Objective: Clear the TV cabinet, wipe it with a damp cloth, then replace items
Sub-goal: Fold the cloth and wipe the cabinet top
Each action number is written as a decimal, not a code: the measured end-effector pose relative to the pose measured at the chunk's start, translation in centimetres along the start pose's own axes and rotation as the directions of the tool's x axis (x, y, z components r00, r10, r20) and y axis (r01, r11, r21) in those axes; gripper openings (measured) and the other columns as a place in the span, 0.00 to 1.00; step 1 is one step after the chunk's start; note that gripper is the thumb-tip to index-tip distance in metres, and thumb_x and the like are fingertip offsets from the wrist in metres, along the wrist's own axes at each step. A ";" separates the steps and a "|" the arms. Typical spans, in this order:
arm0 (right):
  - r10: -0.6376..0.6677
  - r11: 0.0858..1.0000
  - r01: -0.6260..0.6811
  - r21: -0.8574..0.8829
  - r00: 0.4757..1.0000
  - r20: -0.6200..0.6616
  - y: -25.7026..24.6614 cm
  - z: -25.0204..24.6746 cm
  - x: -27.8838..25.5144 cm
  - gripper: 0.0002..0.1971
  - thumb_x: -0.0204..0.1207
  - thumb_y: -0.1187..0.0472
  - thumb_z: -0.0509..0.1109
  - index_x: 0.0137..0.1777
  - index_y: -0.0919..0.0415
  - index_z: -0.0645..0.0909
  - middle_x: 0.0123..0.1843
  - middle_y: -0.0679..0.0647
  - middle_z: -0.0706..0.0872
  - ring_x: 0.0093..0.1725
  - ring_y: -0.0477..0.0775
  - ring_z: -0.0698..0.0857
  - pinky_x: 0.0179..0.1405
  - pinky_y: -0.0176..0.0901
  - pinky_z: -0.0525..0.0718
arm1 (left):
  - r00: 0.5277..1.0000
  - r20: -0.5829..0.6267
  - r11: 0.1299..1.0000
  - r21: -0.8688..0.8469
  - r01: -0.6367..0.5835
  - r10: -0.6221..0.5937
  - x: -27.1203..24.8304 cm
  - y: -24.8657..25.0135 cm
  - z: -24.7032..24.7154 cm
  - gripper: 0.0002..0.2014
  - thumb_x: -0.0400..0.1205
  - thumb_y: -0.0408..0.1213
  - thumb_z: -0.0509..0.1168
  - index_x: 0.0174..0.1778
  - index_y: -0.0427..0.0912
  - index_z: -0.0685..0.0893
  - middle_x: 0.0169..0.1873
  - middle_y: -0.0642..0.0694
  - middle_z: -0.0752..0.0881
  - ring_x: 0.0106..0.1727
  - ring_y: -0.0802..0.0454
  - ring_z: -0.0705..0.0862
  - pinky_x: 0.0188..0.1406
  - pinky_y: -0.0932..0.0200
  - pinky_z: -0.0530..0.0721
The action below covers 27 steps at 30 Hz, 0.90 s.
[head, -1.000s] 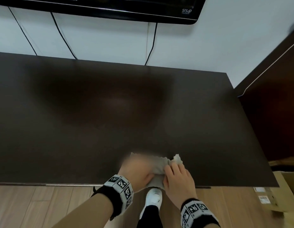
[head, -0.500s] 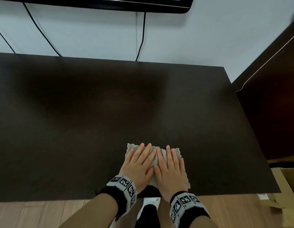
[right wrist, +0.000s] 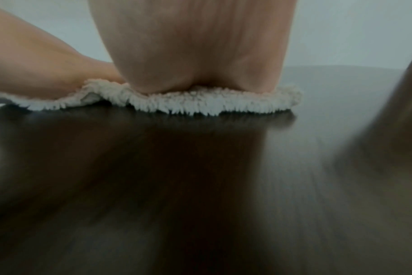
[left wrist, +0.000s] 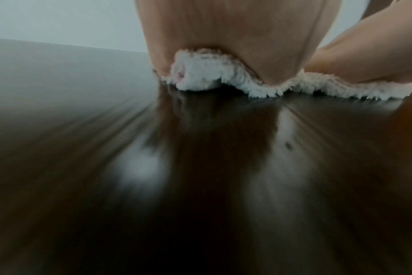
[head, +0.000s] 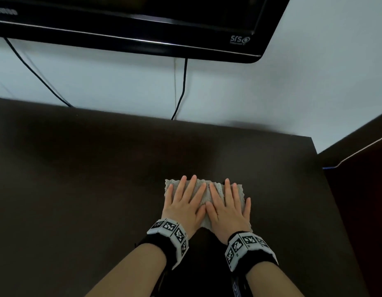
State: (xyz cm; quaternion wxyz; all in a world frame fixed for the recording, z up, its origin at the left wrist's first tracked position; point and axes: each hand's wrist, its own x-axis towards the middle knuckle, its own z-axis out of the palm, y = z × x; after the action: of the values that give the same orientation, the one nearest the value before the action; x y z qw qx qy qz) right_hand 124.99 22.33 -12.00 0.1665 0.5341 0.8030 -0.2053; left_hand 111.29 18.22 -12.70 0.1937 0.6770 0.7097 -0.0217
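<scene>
Both grips lie spread flat: left hand [head: 183, 205] and right hand [head: 228, 209] press the cloth [head: 204, 190] onto the table [head: 78, 179], now farther from its front edge, wiping underway.

Fluffy pale cloth [head: 204, 195] lies flat on the dark glossy cabinet top [head: 78, 179]

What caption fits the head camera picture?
Left hand and right hand press a fluffy grey cloth flat on the dark wooden cabinet.

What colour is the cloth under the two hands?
Pale grey-white, fluffy cloth; it shows best in the right wrist view.
</scene>
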 end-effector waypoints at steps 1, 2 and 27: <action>-0.007 1.000 0.007 0.004 1.000 -0.016 0.8 -1.0 1.9 0.33 0.84 0.39 0.45 0.80 0.38 0.29 0.82 0.50 0.24 0.77 0.49 0.23 0.77 0.66 0.32 | 1.000 0.006 1.000 -0.008 0.020 -0.020 2.1 0.2 -0.6 0.36 0.74 0.59 0.23 0.82 0.56 0.38 0.83 0.53 0.35 0.84 0.48 0.34 0.79 0.43 0.34; -0.017 1.000 0.017 0.000 0.999 -0.031 1.7 -2.0 3.8 0.32 0.84 0.39 0.45 0.81 0.38 0.30 0.83 0.50 0.25 0.79 0.50 0.24 0.77 0.66 0.32 | 0.999 -0.011 0.999 -0.007 0.037 -0.037 4.1 0.4 -1.2 0.37 0.73 0.59 0.21 0.82 0.57 0.36 0.83 0.52 0.35 0.84 0.48 0.33 0.79 0.44 0.32; -0.058 0.998 0.060 0.033 0.997 -0.041 11.2 -9.7 14.1 0.28 0.83 0.38 0.38 0.81 0.36 0.33 0.83 0.46 0.27 0.82 0.50 0.29 0.77 0.60 0.28 | 0.989 0.075 0.991 0.000 0.131 -0.131 18.1 5.3 -4.6 0.29 0.85 0.60 0.38 0.81 0.61 0.35 0.83 0.52 0.32 0.83 0.46 0.32 0.80 0.40 0.34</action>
State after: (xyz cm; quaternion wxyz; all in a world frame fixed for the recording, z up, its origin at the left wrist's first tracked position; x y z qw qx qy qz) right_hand 129.63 42.31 -12.23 0.1348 0.5170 0.8180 -0.2131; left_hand 115.19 37.22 -12.74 0.2199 0.6272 0.7450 -0.0577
